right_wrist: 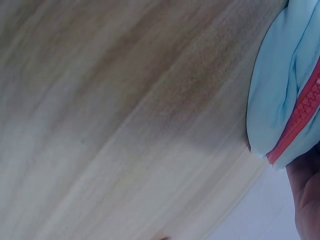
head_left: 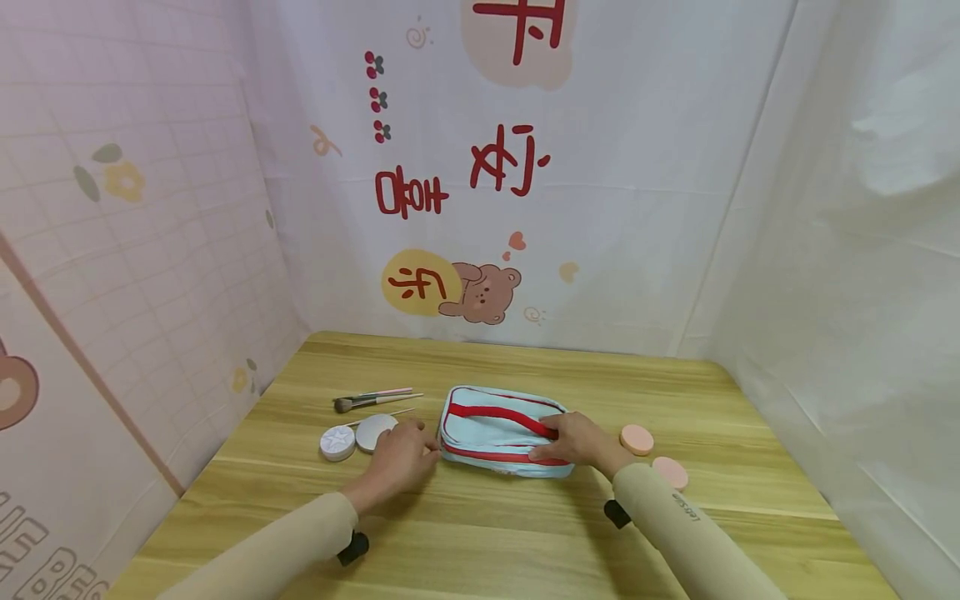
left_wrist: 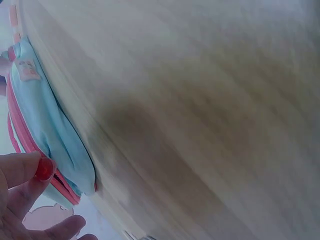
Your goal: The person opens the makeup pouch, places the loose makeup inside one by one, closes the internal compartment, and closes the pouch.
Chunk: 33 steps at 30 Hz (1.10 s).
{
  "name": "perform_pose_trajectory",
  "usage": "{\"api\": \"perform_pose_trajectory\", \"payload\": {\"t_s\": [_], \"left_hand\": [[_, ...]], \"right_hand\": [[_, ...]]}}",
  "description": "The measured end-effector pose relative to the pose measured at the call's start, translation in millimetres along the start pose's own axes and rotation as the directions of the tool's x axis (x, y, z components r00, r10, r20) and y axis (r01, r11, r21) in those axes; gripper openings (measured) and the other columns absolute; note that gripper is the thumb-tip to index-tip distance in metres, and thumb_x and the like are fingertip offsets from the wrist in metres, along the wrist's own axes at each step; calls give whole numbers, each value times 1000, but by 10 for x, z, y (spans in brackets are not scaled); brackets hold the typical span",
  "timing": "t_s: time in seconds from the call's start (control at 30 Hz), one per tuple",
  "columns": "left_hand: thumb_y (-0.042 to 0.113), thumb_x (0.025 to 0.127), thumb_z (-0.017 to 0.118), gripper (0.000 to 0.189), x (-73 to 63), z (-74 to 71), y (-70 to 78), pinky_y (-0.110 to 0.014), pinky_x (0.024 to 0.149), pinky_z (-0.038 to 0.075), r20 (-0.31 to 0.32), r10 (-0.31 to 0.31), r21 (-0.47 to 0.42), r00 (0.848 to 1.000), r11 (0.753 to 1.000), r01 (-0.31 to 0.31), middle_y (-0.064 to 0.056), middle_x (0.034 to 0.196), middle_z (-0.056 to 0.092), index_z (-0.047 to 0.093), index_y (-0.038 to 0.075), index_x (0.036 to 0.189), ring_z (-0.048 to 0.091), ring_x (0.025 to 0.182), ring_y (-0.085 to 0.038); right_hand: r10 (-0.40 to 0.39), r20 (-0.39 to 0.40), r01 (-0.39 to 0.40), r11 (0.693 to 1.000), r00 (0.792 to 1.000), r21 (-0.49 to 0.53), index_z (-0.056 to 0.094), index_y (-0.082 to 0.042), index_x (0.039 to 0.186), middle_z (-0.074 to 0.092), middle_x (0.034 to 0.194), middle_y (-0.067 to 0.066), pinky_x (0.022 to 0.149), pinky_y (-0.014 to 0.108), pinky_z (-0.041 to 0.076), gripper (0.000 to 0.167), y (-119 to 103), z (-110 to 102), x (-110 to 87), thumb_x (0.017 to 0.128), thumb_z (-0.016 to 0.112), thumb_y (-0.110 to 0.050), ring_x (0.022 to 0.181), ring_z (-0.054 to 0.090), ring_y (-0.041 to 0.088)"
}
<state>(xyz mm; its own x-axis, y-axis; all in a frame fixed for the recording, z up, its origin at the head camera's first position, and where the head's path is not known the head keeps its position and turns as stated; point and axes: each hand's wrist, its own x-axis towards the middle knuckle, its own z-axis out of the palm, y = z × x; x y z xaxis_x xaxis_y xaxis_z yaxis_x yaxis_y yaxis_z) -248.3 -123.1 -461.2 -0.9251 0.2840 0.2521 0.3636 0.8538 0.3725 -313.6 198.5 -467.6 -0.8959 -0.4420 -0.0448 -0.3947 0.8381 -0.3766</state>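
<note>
A pair of cream sleeves reached forward over the wood-grain table, with a black wrist piece near each cuff. The left hand was at the left end of a pale blue cosmetic bag, thumb and forefinger closed in a narrow pinch on a small red zipper pull — the remaining fingers spread loosely. The right hand gripped the bag's right end, thumb near the red zipper and fingers at the red carry handle. The bag lay on the table between the hands; whether its zipper was parted could not be told.

Past the right forearm lay a pink round puff, then a peach round puff. Left of the bag were a star-topped round case and, beside it, a pale round compact — partly hidden by the left hand. Farther off lay slim makeup brushes, then a white cloth backdrop printed with red characters and a brown bear.
</note>
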Motion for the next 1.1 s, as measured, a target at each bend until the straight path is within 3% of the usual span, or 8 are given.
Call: {"api": "perform_pose_trajectory", "payload": {"t_s": [0.4,0.7,0.87,1.1], "left_hand": [[16,87,72,10,-116,66,143,-63,91,41,-34,21,-53,999,998,-23,-23,121,64,79,14,79,56,118,-40],[16,84,75,11,-139,170,258,-65,94,37,-135,84,-35,987,995,-90,-20,113,65,77,13,73,52,120,-44],[19,85,76,13,-150,175,352,-71,99,31,-126,89,-15,988,996,-91,-24,123,60,77,14,73,44,126,-52],[21,86,74,14,-121,159,517,-70,103,30,-83,123,44,989,992,-119,-25,134,56,79,15,75,41,132,-50]], "right_hand": [[1,-8,-1,1000,1000,1,62,-4,133,67,122,11,97,43,47,74,-10,8,-7,78,81,-49,113,61,27],[-3,-12,2,1000,1000,-7,62,-2,133,66,124,13,98,45,47,74,-39,-5,-26,79,81,-48,114,60,29],[-23,-21,23,1000,1000,-12,62,-1,133,66,124,15,99,45,46,72,-39,1,-30,80,81,-46,115,61,30],[-22,-37,22,1000,999,-15,62,-1,132,67,123,13,98,44,47,73,-32,12,-24,79,81,-46,113,61,28]]}}
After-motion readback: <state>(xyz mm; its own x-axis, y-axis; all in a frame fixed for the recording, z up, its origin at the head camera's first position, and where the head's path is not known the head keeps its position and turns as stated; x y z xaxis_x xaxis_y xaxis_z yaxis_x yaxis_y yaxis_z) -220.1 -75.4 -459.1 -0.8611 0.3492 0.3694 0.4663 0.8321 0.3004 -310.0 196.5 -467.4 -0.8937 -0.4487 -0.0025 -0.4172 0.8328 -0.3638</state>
